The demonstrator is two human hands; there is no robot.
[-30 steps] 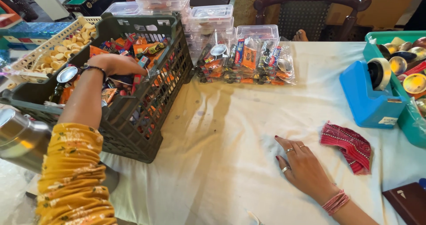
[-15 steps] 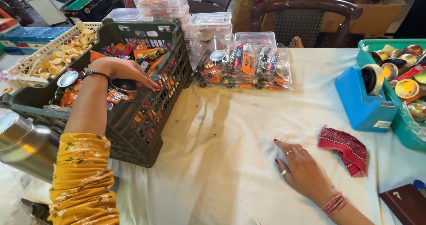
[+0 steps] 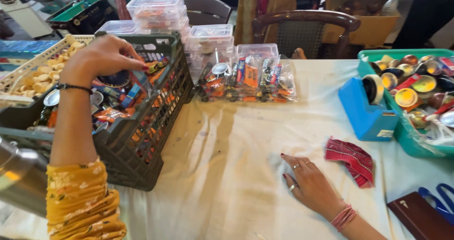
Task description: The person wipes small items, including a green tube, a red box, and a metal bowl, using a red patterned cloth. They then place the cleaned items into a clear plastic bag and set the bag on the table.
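Note:
My left hand [image 3: 101, 57] is raised over a dark green plastic crate [image 3: 156, 121] full of small colourful packets and round metal tins. Its fingers curl down and seem to pinch a small yellow-orange packet [image 3: 155, 66] at the fingertips. My right hand [image 3: 307, 185] lies flat on the white tablecloth [image 3: 227, 164], fingers apart, holding nothing. A folded red cloth [image 3: 352, 159] lies just to the right of it, apart from the fingers.
Clear bags of packed items [image 3: 246, 79] and stacked clear boxes [image 3: 161, 8] stand behind the crate. A blue tape dispenser [image 3: 369, 110] and a teal tray [image 3: 378, 55] of small bowls sit at the right. A steel vessel [image 3: 19, 173], brown case [image 3: 421, 216] and blue scissors [image 3: 440, 197] lie near the front.
My left hand has lifted up out of the crate, with a small packet at its fingertips. My right hand has stayed flat on the cloth.

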